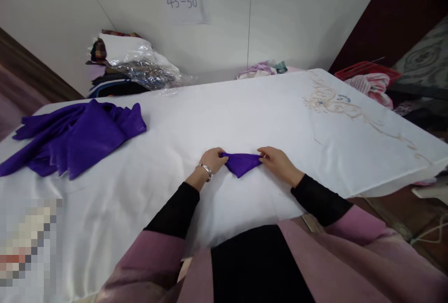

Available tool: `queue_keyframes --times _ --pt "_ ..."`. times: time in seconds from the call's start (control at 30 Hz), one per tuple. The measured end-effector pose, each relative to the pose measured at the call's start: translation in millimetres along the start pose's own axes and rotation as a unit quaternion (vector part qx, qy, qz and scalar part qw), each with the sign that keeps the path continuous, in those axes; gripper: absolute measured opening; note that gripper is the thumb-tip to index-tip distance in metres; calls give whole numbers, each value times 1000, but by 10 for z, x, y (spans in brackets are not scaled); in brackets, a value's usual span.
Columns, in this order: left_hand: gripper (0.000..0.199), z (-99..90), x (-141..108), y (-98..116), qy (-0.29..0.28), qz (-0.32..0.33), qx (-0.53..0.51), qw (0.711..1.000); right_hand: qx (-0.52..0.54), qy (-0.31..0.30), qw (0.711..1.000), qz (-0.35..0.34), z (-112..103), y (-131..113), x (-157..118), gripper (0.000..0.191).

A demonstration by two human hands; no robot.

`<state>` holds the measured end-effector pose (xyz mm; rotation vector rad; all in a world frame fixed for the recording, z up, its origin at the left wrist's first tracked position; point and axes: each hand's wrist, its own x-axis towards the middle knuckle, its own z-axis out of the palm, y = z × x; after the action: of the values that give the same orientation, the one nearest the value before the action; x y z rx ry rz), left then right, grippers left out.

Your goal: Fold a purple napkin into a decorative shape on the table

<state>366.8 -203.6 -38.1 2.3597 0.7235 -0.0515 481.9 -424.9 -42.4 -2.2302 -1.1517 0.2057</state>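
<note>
Between my two hands a small folded piece of purple cloth (241,165) is held by its upper corners, its lower point hanging toward me. My left hand (213,160) pinches the left corner, with a silver bracelet (206,171) on that wrist. At the right corner, the fingers of my right hand (276,162) are closed on the same cloth. Beneath both hands is a table covered in white cloth (224,121). Over on the left lies a larger heap of purple cloth (94,137), loosely crumpled.
Folded fabrics and clear plastic (147,67) are piled against the wall behind the table. A red basket (364,69) with striped cloth sits at the far right. Embroidery (346,104) marks the table cover's right side. Paper with "45-50" (184,3) hangs on the wall.
</note>
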Motion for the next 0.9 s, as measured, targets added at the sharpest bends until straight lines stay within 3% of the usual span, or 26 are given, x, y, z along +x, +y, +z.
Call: queue_keyframes --times 0.13,0.2,0.27,0.37,0.47,0.57,0.73,0.9 --pt "14 42 -244 -16 -14 -15 3 1000 -25 98 994 -51 -126 124 21 30" --pt "18 65 -319 -13 -12 -16 10 1000 -13 104 992 -73 -135 98 -6 30" --pt "24 72 -346 1 -12 -11 22 1000 -6 65 991 -118 -125 40 -8 30" --pt "24 48 -327 41 -38 3 63 997 -32 -50 986 -158 -126 -31 104 34" --pt "18 14 -305 97 -57 19 101 993 -78 -178 973 -128 -181 -53 330 38" --pt "13 1 -328 144 -57 32 113 991 -102 -259 954 -109 -256 -74 551 45" --pt "9 14 -413 166 -56 48 104 992 -117 -327 936 -66 -321 -121 684 45" --pt "21 46 -454 126 -44 62 44 996 -32 -315 944 -94 -374 -24 591 45"
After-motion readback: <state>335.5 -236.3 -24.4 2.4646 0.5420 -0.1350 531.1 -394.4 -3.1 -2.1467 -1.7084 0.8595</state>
